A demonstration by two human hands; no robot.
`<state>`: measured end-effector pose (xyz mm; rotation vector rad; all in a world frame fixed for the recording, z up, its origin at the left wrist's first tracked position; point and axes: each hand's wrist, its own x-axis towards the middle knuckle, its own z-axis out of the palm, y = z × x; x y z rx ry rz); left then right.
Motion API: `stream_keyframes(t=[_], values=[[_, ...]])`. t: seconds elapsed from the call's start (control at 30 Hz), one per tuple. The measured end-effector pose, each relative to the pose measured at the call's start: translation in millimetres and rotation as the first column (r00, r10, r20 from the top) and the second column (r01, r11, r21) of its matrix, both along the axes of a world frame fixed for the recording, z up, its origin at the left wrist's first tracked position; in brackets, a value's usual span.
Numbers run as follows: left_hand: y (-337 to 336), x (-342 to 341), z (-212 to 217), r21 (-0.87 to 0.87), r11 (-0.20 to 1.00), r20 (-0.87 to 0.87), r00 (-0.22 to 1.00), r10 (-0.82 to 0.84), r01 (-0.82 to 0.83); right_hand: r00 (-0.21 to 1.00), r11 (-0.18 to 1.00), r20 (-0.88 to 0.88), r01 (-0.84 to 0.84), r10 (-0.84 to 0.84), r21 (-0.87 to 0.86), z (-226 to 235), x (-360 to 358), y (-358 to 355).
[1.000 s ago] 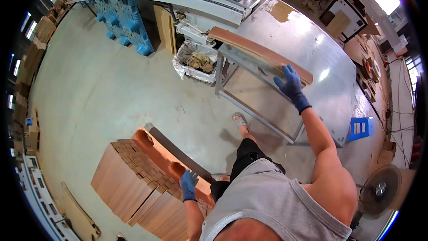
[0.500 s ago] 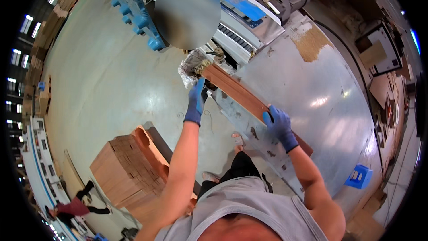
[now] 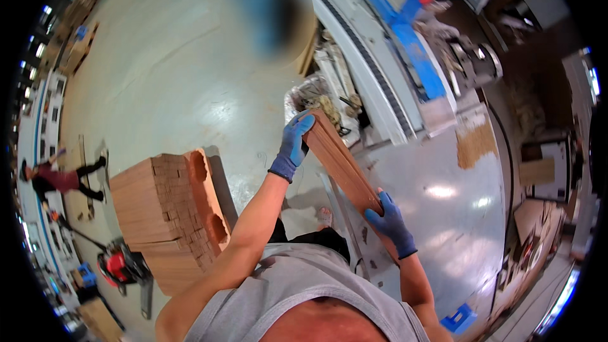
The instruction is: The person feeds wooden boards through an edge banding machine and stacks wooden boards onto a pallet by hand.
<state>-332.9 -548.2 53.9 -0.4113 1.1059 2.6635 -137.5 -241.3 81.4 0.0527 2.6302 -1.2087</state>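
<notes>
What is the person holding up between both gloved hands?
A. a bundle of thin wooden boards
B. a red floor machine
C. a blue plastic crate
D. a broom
A: the left hand grips the far end and the right hand the near end of a stack of thin wooden boards.

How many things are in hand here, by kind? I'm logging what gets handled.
Blue-gloved hands: 2, left hand and right hand
Bundle of wooden boards, held at both ends: 1
Stack of wooden boards beside the person: 1
Total: 4
</notes>
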Motion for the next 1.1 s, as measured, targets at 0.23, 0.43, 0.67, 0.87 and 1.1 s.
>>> stream_keyframes(t=[0.23,0.43,0.67,0.87,1.1], values=[[-157,-85,34,0.129,0.987,-0.142,0.984,0.112,-0.093,0.942,0.917,0.229,-0.150,0.247,-0.370,27,-141,-137],[-322,-185,65,0.463,0.886,-0.314,0.932,0.181,-0.016,0.885,0.976,-0.428,-0.116,0.185,0.184,70,-262,-329],[-390,-248,18,0.344,0.935,-0.275,0.961,0.015,0.083,0.786,0.955,-0.564,-0.108,0.253,0.277,66,-443,-509],[-497,-403,4,0.142,0.990,-0.126,0.992,0.025,-0.007,0.707,0.936,-0.625,-0.165,0.331,0.310,27,-632,-650],[-650,-619,24,0.249,0.945,-0.054,0.971,0.232,-0.212,0.729,0.899,-0.528,-0.325,0.436,0.293,24,-862,-815]])
